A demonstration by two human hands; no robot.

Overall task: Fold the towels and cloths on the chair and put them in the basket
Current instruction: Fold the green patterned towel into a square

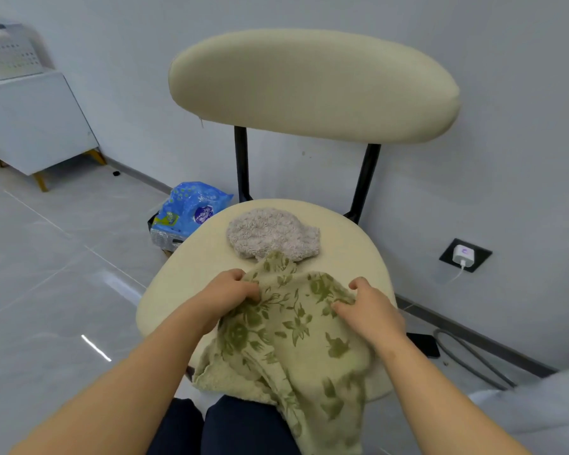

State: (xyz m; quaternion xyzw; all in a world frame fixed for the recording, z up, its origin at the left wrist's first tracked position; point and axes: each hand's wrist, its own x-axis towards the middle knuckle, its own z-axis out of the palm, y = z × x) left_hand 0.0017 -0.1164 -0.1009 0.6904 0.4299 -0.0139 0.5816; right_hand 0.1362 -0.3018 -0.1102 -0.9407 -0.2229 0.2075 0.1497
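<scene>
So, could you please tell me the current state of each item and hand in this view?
floral towel: unfolded, rumpled, hanging over the seat's front edge.
grey cloth: unfolded, bunched at the back of the seat.
left hand: grips the towel's left side.
right hand: grips the towel's right side.
chair: upright, bearing both cloths.
charger: plugged into the wall socket.

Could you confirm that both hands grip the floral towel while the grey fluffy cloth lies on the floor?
Not quite: the head view shows the grey fluffy cloth on the chair seat; left hand and right hand grip the floral towel.
</scene>
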